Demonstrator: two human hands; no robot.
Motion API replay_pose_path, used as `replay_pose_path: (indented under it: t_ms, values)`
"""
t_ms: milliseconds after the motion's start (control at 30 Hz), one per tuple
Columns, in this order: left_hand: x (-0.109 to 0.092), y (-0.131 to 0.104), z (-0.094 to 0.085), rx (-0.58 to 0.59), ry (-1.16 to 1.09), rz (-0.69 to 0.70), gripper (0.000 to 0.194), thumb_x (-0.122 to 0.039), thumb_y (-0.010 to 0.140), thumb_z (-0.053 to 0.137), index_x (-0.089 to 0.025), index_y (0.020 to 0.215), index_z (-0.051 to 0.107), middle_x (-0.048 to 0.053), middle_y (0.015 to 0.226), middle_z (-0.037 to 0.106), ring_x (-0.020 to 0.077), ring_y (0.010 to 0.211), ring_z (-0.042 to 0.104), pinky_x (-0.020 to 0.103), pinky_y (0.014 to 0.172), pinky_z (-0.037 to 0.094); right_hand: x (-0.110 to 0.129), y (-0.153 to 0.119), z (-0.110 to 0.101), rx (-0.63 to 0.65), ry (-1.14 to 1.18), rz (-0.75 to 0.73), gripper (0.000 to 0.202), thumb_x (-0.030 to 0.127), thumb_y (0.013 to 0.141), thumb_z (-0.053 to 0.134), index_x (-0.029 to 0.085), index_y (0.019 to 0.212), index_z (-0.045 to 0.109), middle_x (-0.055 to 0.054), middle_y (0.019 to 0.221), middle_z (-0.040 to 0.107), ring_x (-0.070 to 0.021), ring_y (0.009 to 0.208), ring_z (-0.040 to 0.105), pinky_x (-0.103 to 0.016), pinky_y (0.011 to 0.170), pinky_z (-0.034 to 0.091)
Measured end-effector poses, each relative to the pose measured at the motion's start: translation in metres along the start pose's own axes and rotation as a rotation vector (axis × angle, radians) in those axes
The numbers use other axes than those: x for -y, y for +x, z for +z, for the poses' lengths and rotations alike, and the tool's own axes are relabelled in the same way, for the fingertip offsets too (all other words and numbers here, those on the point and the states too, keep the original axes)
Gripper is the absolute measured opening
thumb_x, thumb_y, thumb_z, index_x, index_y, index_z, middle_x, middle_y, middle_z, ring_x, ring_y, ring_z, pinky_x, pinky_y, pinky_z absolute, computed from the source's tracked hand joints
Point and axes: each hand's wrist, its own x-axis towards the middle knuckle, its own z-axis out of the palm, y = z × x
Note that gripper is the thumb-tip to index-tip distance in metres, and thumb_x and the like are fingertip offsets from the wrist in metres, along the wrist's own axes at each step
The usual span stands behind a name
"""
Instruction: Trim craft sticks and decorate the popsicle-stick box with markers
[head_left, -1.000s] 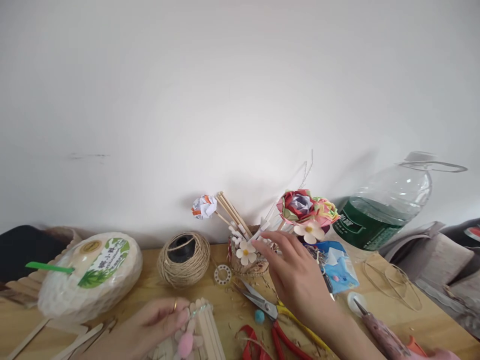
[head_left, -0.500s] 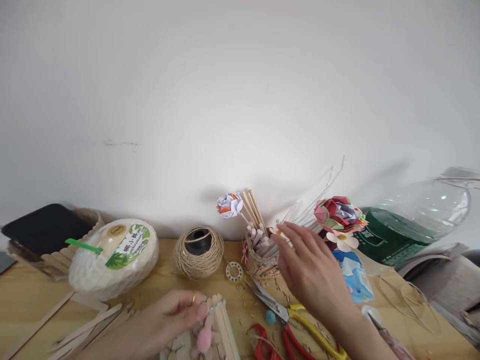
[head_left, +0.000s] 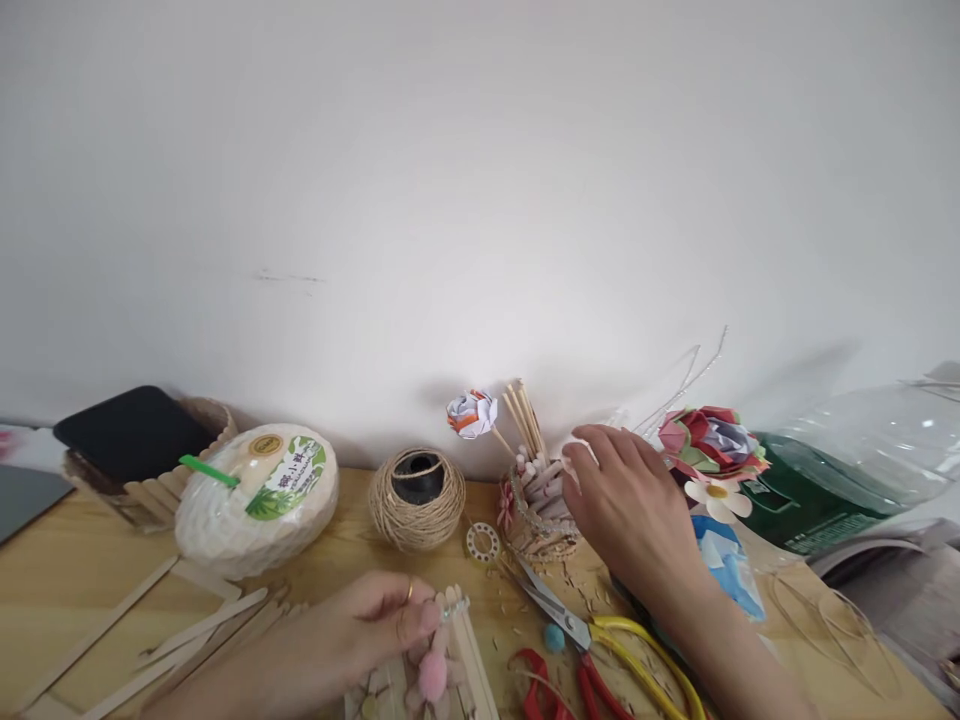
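My left hand (head_left: pixel 375 625), with a ring on one finger, pinches the upper edge of a popsicle-stick craft (head_left: pixel 471 655), beside its glittery trim (head_left: pixel 454 608). A pink pom-pom (head_left: pixel 433 677) sits on the craft just below the fingertips. Over the right side of a small round basket (head_left: pixel 541 545) filled with rolled paper sticks, my right hand (head_left: pixel 637 505) has its fingers curled. Something white (head_left: pixel 579 452) shows between thumb and forefinger, but the hand hides most of it. A paper rose (head_left: pixel 472 413) and several thin wooden sticks (head_left: pixel 525 420) stand up from the basket.
Scissors (head_left: pixel 559 607) with red and yellow handles lie before the basket, near a blue pom-pom (head_left: pixel 554 638). Left stand a twine ball (head_left: pixel 417 510), a wrapped coconut (head_left: pixel 300 535) and a phone (head_left: pixel 135 435) in a stick box. A green-labelled bottle (head_left: pixel 795 500) lies at right.
The whole view has shifted, so most things sit farther right. My right hand's fingers are more curled, and the white flower seen beside them is now largely hidden. My left hand keeps its pinch.
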Motion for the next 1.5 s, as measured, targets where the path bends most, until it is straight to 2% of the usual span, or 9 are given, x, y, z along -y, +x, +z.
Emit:
replay_pose_path:
  t_ms: [167, 367, 467, 600, 933, 1067, 1200, 1433, 1500]
  values:
    - [-0.005, -0.001, 0.0, 0.015, 0.024, -0.025, 0.048, -0.058, 0.085, 0.037, -0.015, 0.08, 0.059, 0.004, 0.086, 0.069, 0.0192, 0.09, 0.06, 0.032, 0.088, 0.039, 0.001, 0.008, -0.004, 0.192, 0.188, -0.209, 0.044, 0.009, 0.074, 0.049, 0.016, 0.117, 0.054, -0.012, 0.127, 0.053, -0.0283, 0.115, 0.048, -0.043, 0.095, 0.038]
    - [-0.007, -0.003, 0.0, 0.001, 0.072, -0.032, 0.051, -0.06, 0.085, 0.034, -0.016, 0.081, 0.059, 0.003, 0.087, 0.069, 0.0194, 0.088, 0.059, 0.031, 0.082, 0.04, -0.011, 0.02, -0.023, 0.444, 0.229, -0.114, 0.02, 0.031, 0.08, 0.049, 0.018, 0.089, 0.062, -0.006, 0.086, 0.065, -0.0255, 0.085, 0.06, -0.036, 0.071, 0.045]
    - [-0.009, -0.005, 0.0, 0.0, 0.083, -0.044, 0.052, -0.061, 0.085, 0.034, -0.016, 0.083, 0.06, 0.004, 0.089, 0.069, 0.0194, 0.087, 0.059, 0.029, 0.077, 0.041, -0.013, 0.021, -0.023, 0.438, 0.237, -0.044, 0.031, 0.043, 0.087, 0.042, 0.021, 0.09, 0.064, -0.005, 0.087, 0.066, -0.0253, 0.085, 0.062, -0.033, 0.061, 0.044]
    - [-0.011, -0.007, 0.0, 0.009, 0.08, -0.013, 0.052, -0.06, 0.085, 0.033, -0.015, 0.08, 0.06, 0.004, 0.089, 0.068, 0.019, 0.089, 0.058, 0.032, 0.086, 0.038, -0.003, 0.022, -0.016, 0.337, 0.317, -0.084, 0.032, 0.024, 0.084, 0.045, 0.024, 0.114, 0.056, -0.005, 0.113, 0.06, -0.0211, 0.095, 0.06, -0.028, 0.062, 0.042]
    - [-0.012, -0.005, 0.002, 0.019, 0.023, 0.004, 0.049, -0.058, 0.085, 0.036, -0.015, 0.077, 0.057, 0.005, 0.084, 0.069, 0.0183, 0.085, 0.062, 0.03, 0.083, 0.043, -0.021, 0.036, -0.028, 0.548, 0.226, -0.11, 0.018, 0.022, 0.085, 0.043, 0.022, 0.079, 0.06, -0.001, 0.085, 0.066, -0.0197, 0.069, 0.063, -0.027, 0.052, 0.033]
    - [-0.013, -0.006, 0.001, 0.022, 0.036, -0.008, 0.05, -0.058, 0.085, 0.035, -0.014, 0.078, 0.058, 0.006, 0.086, 0.07, 0.0184, 0.084, 0.062, 0.029, 0.08, 0.044, -0.03, 0.037, -0.03, 0.638, 0.239, -0.126, 0.023, 0.034, 0.082, 0.052, 0.022, 0.1, 0.06, -0.005, 0.098, 0.066, -0.0242, 0.074, 0.066, -0.03, 0.054, 0.038]
    - [-0.011, -0.005, 0.001, 0.023, 0.016, 0.009, 0.049, -0.058, 0.085, 0.036, -0.014, 0.078, 0.058, 0.006, 0.086, 0.07, 0.0183, 0.086, 0.063, 0.029, 0.082, 0.044, -0.035, 0.036, -0.035, 0.707, 0.206, -0.12, 0.063, 0.031, 0.065, 0.072, 0.023, 0.123, 0.049, -0.01, 0.112, 0.064, -0.0315, 0.092, 0.064, -0.034, 0.063, 0.044]
    - [-0.003, -0.003, 0.0, 0.01, 0.009, -0.011, 0.05, -0.06, 0.083, 0.038, -0.015, 0.082, 0.06, 0.004, 0.089, 0.07, 0.0193, 0.089, 0.062, 0.03, 0.085, 0.042, -0.019, 0.045, -0.043, 0.521, 0.249, -0.26, 0.013, 0.024, 0.082, 0.058, 0.02, 0.094, 0.062, -0.005, 0.098, 0.065, -0.0221, 0.088, 0.061, -0.031, 0.068, 0.046]
    - [-0.002, -0.003, -0.001, -0.003, 0.016, -0.039, 0.05, -0.06, 0.083, 0.039, -0.015, 0.084, 0.062, 0.004, 0.089, 0.07, 0.0196, 0.09, 0.061, 0.031, 0.086, 0.042, -0.01, 0.049, -0.038, 0.439, 0.238, -0.373, 0.023, 0.009, 0.085, 0.048, 0.023, 0.094, 0.063, -0.002, 0.102, 0.064, -0.0173, 0.089, 0.06, -0.027, 0.071, 0.045]
